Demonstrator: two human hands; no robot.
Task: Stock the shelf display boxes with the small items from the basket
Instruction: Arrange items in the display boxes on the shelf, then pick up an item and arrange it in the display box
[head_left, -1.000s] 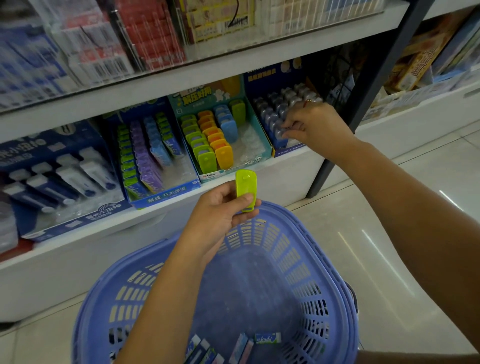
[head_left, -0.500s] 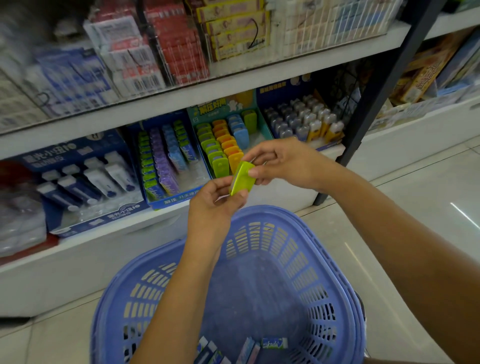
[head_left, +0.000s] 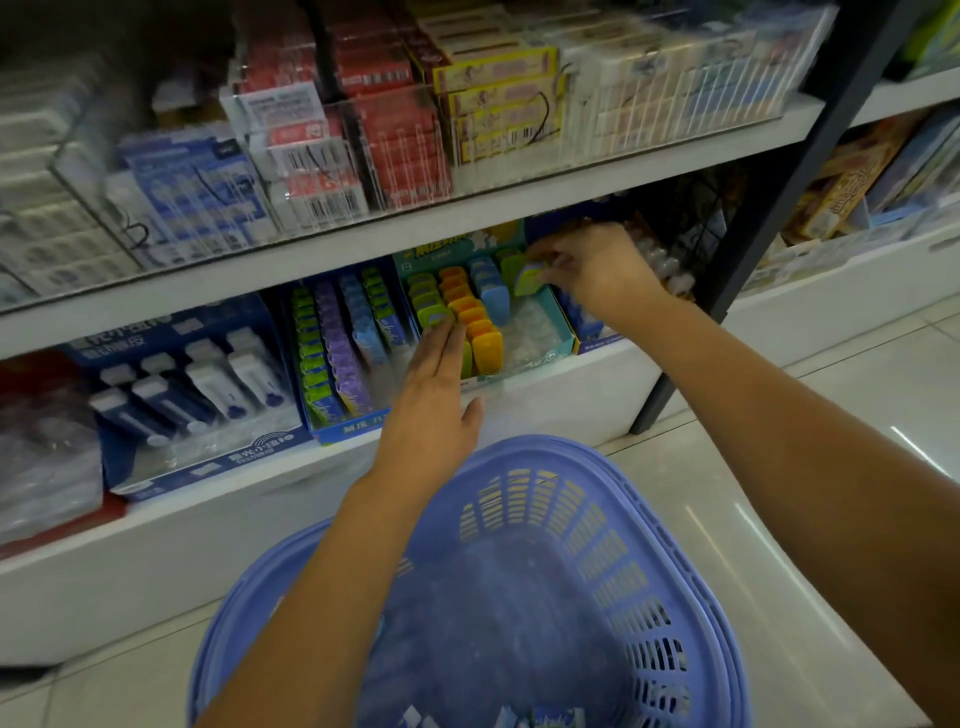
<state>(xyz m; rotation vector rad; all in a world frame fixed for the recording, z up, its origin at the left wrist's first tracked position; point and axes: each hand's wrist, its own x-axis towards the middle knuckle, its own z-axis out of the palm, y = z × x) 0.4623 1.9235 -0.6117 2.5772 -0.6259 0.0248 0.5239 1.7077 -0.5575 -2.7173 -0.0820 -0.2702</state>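
A blue plastic basket (head_left: 597, 499) sits on the floor below me, with a few small wrapped items (head_left: 550, 719) at its bottom edge. My right hand (head_left: 597, 265) pinches a lime-green item (head_left: 525, 278) at the back right of the teal display box (head_left: 558, 332), beside a blue one. That box holds rows of green, orange and blue items (head_left: 467, 317). My left hand (head_left: 434, 395) lies flat with straight fingers, its fingertips touching the front green items in the same box.
A blue display box (head_left: 343, 431) of green, purple and blue packets stands to the left, and a larger dark blue box (head_left: 208, 462) of white tubes beyond it. A clear-fronted upper shelf (head_left: 467, 202) overhangs the boxes. A black upright post (head_left: 727, 270) stands to the right.
The lime-green item passed from my left hand to my right, which carried it up into the back of the teal box. My left hand opened and moved onto the front row.
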